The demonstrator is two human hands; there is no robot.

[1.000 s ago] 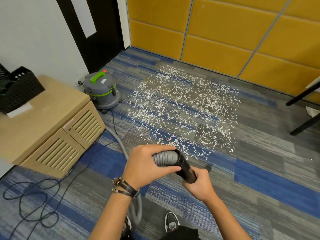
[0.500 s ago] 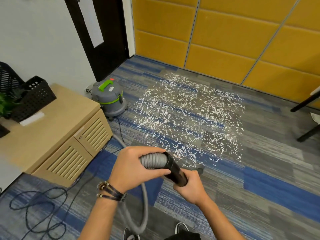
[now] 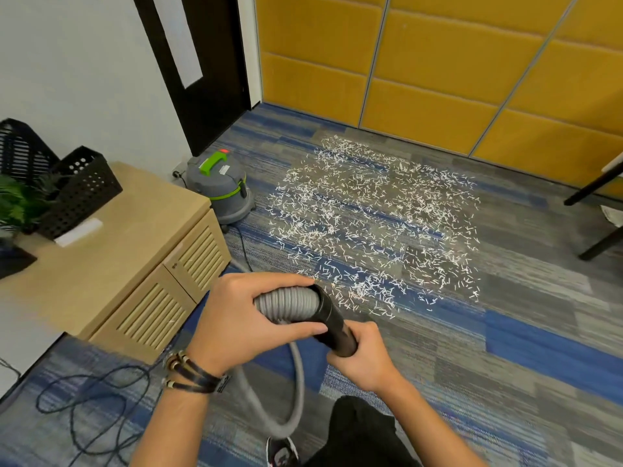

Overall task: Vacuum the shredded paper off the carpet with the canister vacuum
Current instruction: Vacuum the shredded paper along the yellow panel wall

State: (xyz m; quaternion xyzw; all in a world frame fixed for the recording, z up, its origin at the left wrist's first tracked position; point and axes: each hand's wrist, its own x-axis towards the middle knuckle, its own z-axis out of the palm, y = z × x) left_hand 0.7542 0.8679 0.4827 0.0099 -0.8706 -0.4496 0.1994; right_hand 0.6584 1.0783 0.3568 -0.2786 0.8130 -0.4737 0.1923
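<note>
- Left hand (image 3: 242, 318) is wrapped around the grey ribbed hose (image 3: 286, 301) right where it meets the black tube (image 3: 332, 318), thumb under and fingers over the top. Same grip as a second ago.
- Right hand (image 3: 362, 358) is curled around the lower end of that black tube. That hasn't changed either. The nozzle end is hidden behind it, so I can't tell if it's touching the carpet (image 3: 505, 332).
- The shredded paper (image 3: 374, 230) is still one big white patch on the carpet ahead of the hands, its near edge just past the tube. The patch looks the same as before.
- The canister vacuum (image 3: 219, 187), grey with a green handle, sits at the left of the paper by the dark door (image 3: 202, 62), next to the bench (image 3: 101, 264). It hasn't moved.
- What did change is the view: it has swung left and up a bit. More of the bench top shows now, including the black mesh baskets (image 3: 84, 187) and a green plant (image 3: 17, 203) that wasn't in the shot a second ago.
- The hose now loops down under the hands in a wider curve than earlier.
- Only one shoe (image 3: 281, 451) shows now. Two did a second ago.
- A black power cord (image 3: 94, 399) lies tangled on the carpet at lower left.
</note>
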